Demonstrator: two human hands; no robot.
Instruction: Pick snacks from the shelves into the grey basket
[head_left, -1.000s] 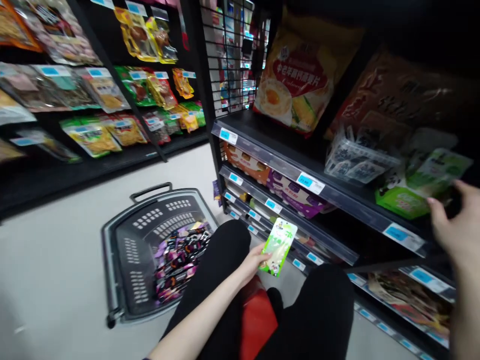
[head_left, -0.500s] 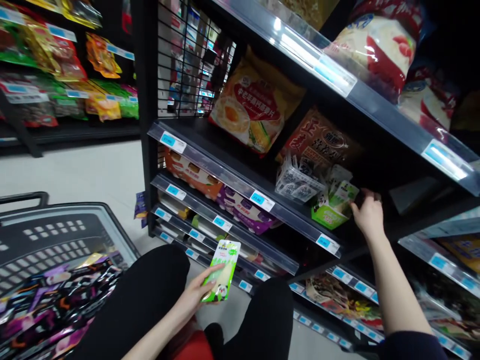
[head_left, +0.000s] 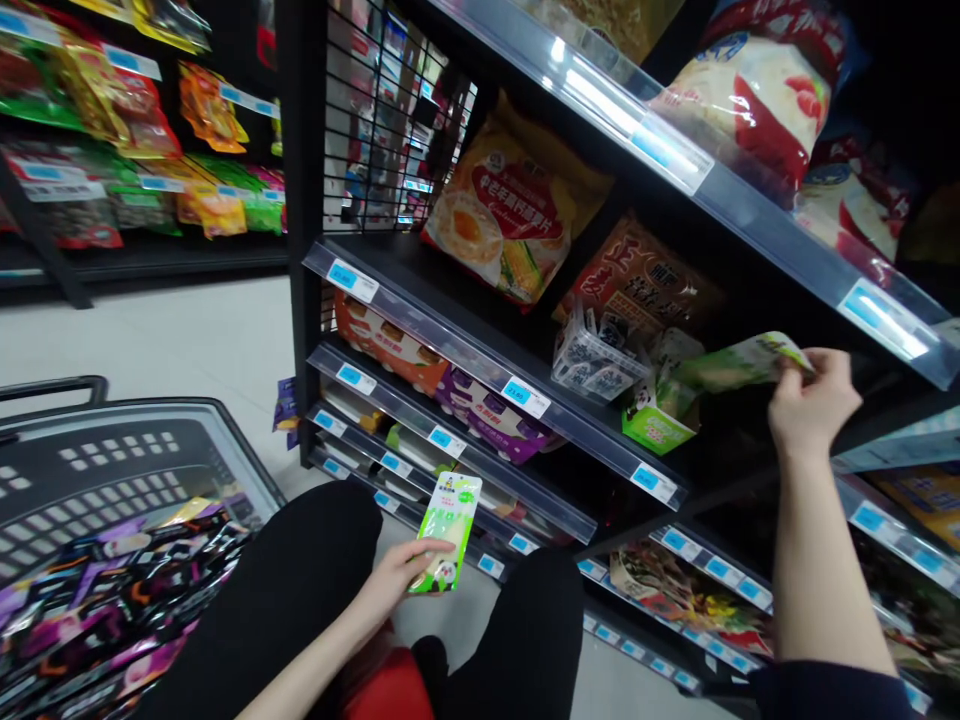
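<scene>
Between my knees, my left hand (head_left: 409, 570) grips a green-and-white snack packet (head_left: 450, 520) with a panda picture, its printed front facing up. Over on the shelf at the right, my right hand (head_left: 814, 400) pinches the end of a second green-and-white packet (head_left: 742, 362). That packet is tilted sideways, and its other end reaches over a small green display box (head_left: 660, 430). More packets stand in the box, partly hidden. Just left of it sits a clear plastic tub (head_left: 596, 360) with small dark-and-white packets.
A grey shopping basket (head_left: 214, 425) holding many purple-and-black wrapped items stands at the lower left. A yellow cereal bag (head_left: 517, 210) and a brown bag (head_left: 637, 270) lie on the same shelf. A shelf edge (head_left: 652, 140) runs overhead, with large bags (head_left: 765, 95) above.
My right hand has moved right and slightly up from the green box, drawing a packet partly out by its end. My left hand and its packet have barely shifted.
</scene>
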